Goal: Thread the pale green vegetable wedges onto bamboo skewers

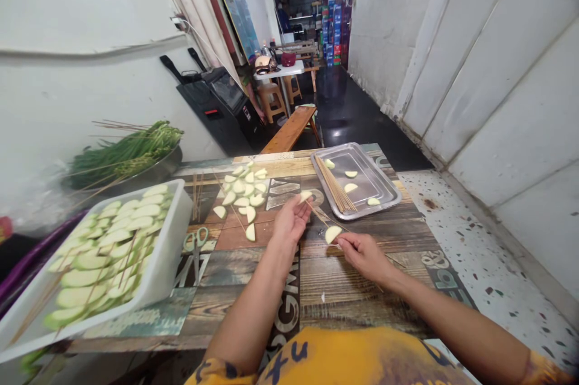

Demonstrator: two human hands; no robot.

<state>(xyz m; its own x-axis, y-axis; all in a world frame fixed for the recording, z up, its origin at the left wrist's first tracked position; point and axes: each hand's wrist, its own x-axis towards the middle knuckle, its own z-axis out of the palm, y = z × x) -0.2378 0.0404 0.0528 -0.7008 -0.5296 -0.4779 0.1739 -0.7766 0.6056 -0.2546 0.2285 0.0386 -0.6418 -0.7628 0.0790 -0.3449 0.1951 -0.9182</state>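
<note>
My left hand point(292, 219) is over the middle of the table, fingers pinched on a pale green vegetable slice point(306, 195). My right hand point(362, 252) pinches a thin bamboo skewer point(318, 214) that runs up and left to the left hand's slice and carries a second slice point(333, 233) near my fingers. A loose heap of cut slices point(244, 192) lies on the table just left of my left hand.
A white tub point(174, 252) full of skewered slices stands at the left. A steel tray point(362, 177) with bare skewers and a few slices sits at the far right. Green-handled scissors point(195, 243) lie beside the tub. A bowl of green chives point(126, 152) is at the back left.
</note>
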